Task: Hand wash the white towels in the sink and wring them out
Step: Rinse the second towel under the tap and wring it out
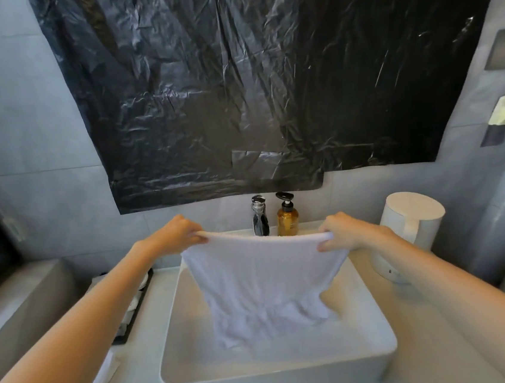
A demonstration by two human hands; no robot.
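L hand point(177, 234) & R hand point(344, 232): fingers pinching top corners of white towel point(264, 283) | towel hangs stretched; lower end bunched in sink point(278, 364)

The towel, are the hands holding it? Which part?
Yes. The left hand and right hand each grip a top corner of the white towel; its lower end hangs into the sink.

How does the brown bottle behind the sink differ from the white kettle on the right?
The bottle is amber with a black pump; the kettle is plain white with a flat lid. The bottle is slim, the kettle much wider. The bottle stands beside the tap behind the sink; the kettle stands right of the sink. Both stand upright.
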